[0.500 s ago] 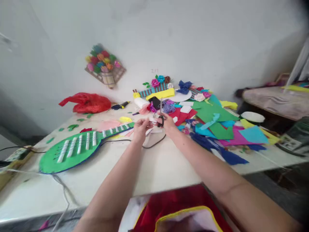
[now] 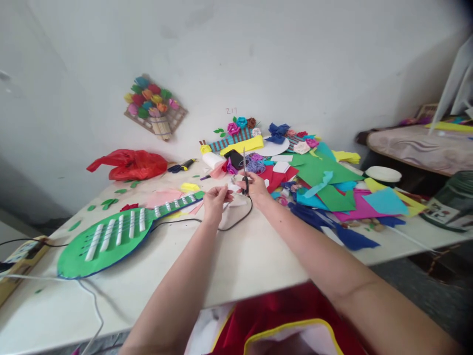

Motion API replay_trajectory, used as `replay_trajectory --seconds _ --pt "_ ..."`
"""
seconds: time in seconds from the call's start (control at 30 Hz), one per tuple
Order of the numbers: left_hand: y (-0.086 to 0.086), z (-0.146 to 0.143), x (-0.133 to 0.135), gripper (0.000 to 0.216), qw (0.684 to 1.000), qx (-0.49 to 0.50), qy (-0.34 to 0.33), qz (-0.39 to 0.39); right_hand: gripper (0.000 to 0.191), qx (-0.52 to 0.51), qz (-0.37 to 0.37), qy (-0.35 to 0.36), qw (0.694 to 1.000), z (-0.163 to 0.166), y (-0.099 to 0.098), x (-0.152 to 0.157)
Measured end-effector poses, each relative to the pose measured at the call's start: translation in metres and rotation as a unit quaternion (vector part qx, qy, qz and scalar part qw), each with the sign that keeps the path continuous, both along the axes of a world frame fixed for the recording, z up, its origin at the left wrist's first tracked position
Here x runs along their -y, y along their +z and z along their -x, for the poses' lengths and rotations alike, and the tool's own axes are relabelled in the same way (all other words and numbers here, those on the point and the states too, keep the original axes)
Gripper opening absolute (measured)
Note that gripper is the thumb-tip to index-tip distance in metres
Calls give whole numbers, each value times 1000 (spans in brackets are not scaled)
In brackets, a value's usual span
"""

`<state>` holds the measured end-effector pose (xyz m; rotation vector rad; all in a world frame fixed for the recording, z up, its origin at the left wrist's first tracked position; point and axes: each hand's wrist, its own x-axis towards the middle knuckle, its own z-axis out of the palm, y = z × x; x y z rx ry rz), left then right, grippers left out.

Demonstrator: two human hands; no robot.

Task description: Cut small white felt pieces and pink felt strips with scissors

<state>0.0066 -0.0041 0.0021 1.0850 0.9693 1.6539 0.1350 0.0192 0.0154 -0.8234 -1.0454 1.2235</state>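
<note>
My right hand [image 2: 255, 188] is closed on a pair of scissors [image 2: 244, 165] with dark handles, the slim metal blades pointing up and away from me. To its left, my left hand [image 2: 215, 202] pinches its thumb and fingertips together. Whatever is between those fingertips is too small to make out. Pale scraps of paper lie around and behind the fingers. Left of my hands lies a green guitar-shaped board [image 2: 111, 244] with white strips across it, its neck end close to my left hand.
A dark cable [image 2: 236, 224] loops across the table below my hands. Coloured paper sheets [image 2: 325, 170] pile up on the right, near a glass jar [image 2: 453, 202]. A red plastic bag [image 2: 136, 165], yellow-and-black pliers [image 2: 182, 166] and a phone [image 2: 234, 159] lie farther back.
The view has shifted slightly, so objects at the back sit a little farther left. My left hand appears slightly lower, while the scissors stay upright in my right hand.
</note>
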Motion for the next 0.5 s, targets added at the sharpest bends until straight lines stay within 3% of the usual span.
replay_trajectory --seconds 0.13,0.23,0.5 --pt "1 -3 2 32 998 -39 18 -37 45 -13 30 1 999 1 4 4" --pt "2 -2 2 31 998 -49 -3 -47 42 -31 44 9 998 1 5 3" --pt "3 2 2 35 992 16 -129 -4 49 -36 -69 68 995 -12 5 -8"
